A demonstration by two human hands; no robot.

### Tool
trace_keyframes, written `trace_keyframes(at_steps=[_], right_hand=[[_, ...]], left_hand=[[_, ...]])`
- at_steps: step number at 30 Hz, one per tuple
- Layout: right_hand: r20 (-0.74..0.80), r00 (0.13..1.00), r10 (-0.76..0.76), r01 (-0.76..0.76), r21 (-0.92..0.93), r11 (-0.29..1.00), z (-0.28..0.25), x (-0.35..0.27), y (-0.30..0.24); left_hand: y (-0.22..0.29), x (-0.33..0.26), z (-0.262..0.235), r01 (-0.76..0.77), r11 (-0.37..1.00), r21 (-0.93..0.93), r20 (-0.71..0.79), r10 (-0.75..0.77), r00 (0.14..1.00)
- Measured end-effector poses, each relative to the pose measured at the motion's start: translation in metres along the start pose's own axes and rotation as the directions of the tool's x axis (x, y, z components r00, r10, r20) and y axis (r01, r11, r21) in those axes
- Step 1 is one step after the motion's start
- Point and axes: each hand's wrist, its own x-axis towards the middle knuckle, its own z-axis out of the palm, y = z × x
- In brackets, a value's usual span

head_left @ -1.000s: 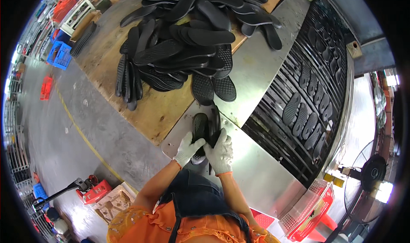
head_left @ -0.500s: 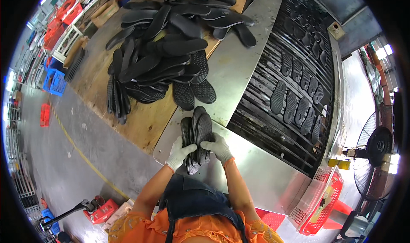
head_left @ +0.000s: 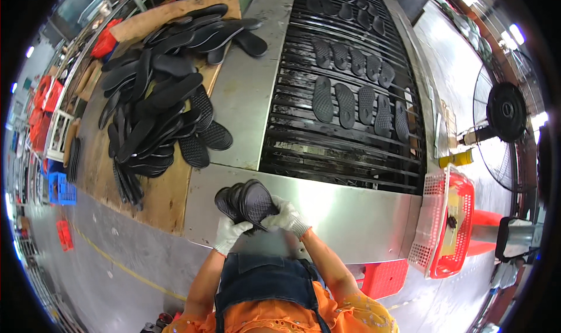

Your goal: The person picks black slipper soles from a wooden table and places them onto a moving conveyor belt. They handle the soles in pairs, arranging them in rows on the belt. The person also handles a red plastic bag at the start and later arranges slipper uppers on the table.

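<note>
A small bundle of black shoe soles is between my gloved hands, just over the near metal ledge. My left hand, in a white knit glove, grips the lower left of the bundle, thumb across the front. On the other side my right hand, gloved alike, closes round the right edge. The soles' rounded ends point up and away from me, and their lower ends are mostly hidden by my hands. Beyond them, a large loose heap of black soles covers much of the wooden board.
Rows of dark soles lie on a slatted conveyor ahead and right. A steel ledge runs along its near end. At the right are a red-and-white plastic basket and a black fan; a blue crate stands far left.
My view has turned rightward, so the heap and conveyor appear farther left. Both hands still hold the soles, whose far ends now tilt up toward me and look foreshortened.
</note>
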Motion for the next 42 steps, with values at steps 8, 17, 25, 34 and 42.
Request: trace_keyframes(at_steps=[8, 17, 25, 34, 42], right_hand=[[-0.058, 0.997, -0.055, 0.074, 0.404, 0.912, -0.039, 0.002, 0.066], [-0.369, 0.924, -0.103, 0.324, 0.609, 0.724, -0.161, -0.006, 0.057], [-0.539, 0.835, 0.113, 0.28, 0.592, 0.756, -0.285, 0.009, 0.032], [-0.776, 0.615, 0.139, 0.18, 0.31, 0.933, -0.367, -0.009, 0.082], [-0.936, 0.351, 0.027, -0.213, -0.051, 0.976, -0.424, -0.034, 0.094]], left_hand=[[-0.027, 0.023, 0.036, 0.169, 0.985, -0.031, -0.084, -0.171, 0.982], [0.0, 0.138, 0.141, 0.128, 0.978, -0.164, 0.105, -0.112, 0.988], [-0.051, 0.246, 0.186, 0.01, 0.987, 0.161, 0.091, -0.024, 0.996], [-0.039, 0.255, 0.21, 0.162, 0.982, 0.093, 0.148, -0.175, 0.973], [-0.036, 0.264, 0.209, 0.112, 0.985, 0.133, 0.154, -0.132, 0.979]])
